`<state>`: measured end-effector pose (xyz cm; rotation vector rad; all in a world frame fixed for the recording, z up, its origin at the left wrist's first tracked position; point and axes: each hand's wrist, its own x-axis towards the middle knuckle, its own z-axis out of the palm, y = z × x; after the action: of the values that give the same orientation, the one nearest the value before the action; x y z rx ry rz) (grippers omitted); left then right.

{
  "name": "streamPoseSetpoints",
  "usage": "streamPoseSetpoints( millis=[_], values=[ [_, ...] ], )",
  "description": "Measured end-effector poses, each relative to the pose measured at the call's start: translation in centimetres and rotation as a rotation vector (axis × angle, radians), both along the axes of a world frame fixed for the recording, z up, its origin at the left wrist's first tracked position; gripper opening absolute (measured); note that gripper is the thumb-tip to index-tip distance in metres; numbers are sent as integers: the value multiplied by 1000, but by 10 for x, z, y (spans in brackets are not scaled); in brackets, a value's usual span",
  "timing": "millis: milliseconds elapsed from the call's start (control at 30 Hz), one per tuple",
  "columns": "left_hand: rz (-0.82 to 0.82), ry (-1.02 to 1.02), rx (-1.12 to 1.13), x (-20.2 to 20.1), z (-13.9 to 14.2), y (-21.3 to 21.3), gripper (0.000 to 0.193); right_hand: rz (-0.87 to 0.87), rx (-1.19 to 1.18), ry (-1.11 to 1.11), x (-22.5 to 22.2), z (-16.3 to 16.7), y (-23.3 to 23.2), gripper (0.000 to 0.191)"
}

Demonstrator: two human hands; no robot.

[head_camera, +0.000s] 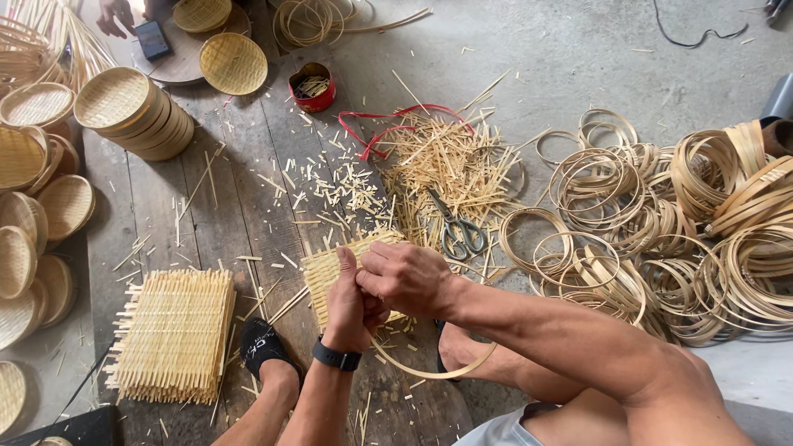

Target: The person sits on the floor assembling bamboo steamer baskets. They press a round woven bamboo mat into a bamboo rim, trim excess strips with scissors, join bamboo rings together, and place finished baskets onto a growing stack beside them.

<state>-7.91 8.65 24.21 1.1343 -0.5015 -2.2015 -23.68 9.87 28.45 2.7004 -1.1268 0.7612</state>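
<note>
Both hands on the woven bamboo mat [324, 272] over the bamboo hoop [429, 367], above the floor planks; left hand [351, 310] fingers clamp it, right hand [406, 277] fingers curl over the edge — we'd keep the mat centred, press evenly.

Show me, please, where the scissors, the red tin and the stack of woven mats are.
scissors [457, 225]: head view, at the pivot.
red tin [315, 100]: head view, on its front wall.
stack of woven mats [173, 330]: head view, top mat's middle.

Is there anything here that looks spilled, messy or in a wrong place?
Yes. Short bamboo offcuts lie scattered over the wooden boards, and scissors lie half buried in a loose heap of splints. A red ribbon trails untidily beside that heap.
</note>
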Motion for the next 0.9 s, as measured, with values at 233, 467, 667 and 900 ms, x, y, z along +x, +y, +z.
streamPoseSetpoints(
  millis=[233, 467, 667, 900],
  values=[
    [116, 124, -188, 20, -11, -26, 31, -314, 630, -559, -32, -19, -38, 42],
    [345, 334, -216, 64, -34, -40, 25, -61, 1296, -1724, -55, -63, -15, 39],
    [92, 105, -110, 78, -48, -45, 37, -65, 1468, -1624, -51, -85, -12, 37],
    [313, 183, -165, 63, -48, -35, 39, -207, 1466, -1810, -44, -88, -8, 51]
  ],
)
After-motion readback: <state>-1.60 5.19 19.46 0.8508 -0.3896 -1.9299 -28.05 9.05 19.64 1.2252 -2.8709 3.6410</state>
